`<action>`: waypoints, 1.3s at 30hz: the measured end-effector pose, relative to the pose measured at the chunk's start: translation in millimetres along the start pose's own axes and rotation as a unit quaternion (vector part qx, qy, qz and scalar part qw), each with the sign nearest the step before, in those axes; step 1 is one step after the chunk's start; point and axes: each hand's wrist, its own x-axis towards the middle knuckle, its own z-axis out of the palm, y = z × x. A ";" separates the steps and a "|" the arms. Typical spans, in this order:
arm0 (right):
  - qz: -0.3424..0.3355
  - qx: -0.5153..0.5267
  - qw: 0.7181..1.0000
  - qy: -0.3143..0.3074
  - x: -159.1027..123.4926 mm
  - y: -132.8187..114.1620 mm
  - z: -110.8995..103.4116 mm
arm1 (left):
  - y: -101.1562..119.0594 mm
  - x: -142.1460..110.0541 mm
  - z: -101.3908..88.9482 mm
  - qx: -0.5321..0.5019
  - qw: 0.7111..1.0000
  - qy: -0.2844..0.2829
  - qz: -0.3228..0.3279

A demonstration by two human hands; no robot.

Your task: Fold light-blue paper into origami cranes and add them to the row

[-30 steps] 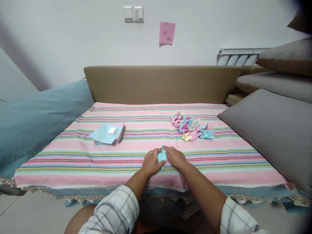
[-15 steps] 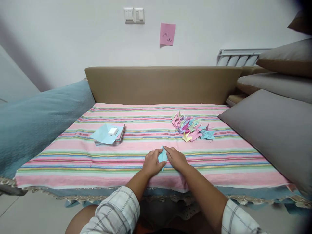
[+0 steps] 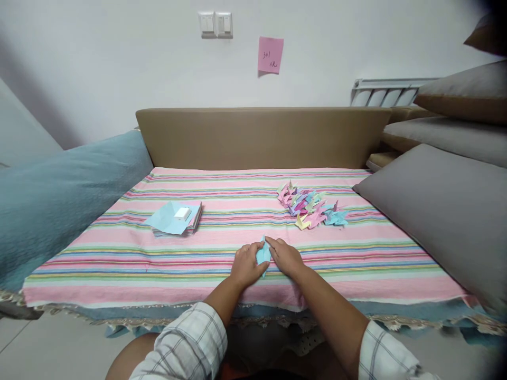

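Observation:
A folded piece of light blue origami paper (image 3: 263, 254) lies on the striped cloth (image 3: 222, 240) near its front edge, one narrow point facing me. My left hand (image 3: 247, 264) grips its left side, thumb across the lower part and fingers at the upper edge. From the right, my right hand (image 3: 285, 257) holds the upper right edge with its fingertips; part of the paper is hidden under the fingers. Beyond my right hand lies a pile of folded paper cranes (image 3: 307, 206) in pink, purple, yellow, green and blue.
At the left, a stack of paper squares (image 3: 194, 224) has a blue sheet on top with a small white block (image 3: 182, 213) on it. Grey cushions (image 3: 443, 206) are piled on the right, a blue padded armrest (image 3: 79, 195) stands left, and a brown backrest (image 3: 261, 138) runs behind.
Both hands keep almost the same hold on the blue paper. The whole view has shifted very slightly; nothing else has visibly moved.

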 end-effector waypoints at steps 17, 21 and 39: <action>-0.003 0.004 1.000 -0.004 2.5 1.1 0.3 | -0.2 -1.1 -0.3 0.002 1.000 0.005 -0.001; -0.001 0.012 1.000 -0.010 2.0 0.8 -1.9 | -0.4 -0.3 0.1 0.002 1.000 -0.001 -0.004; -0.007 0.043 0.998 -0.039 10.2 4.6 -5.9 | 3.7 1.0 -2.6 0.047 0.998 -0.040 0.003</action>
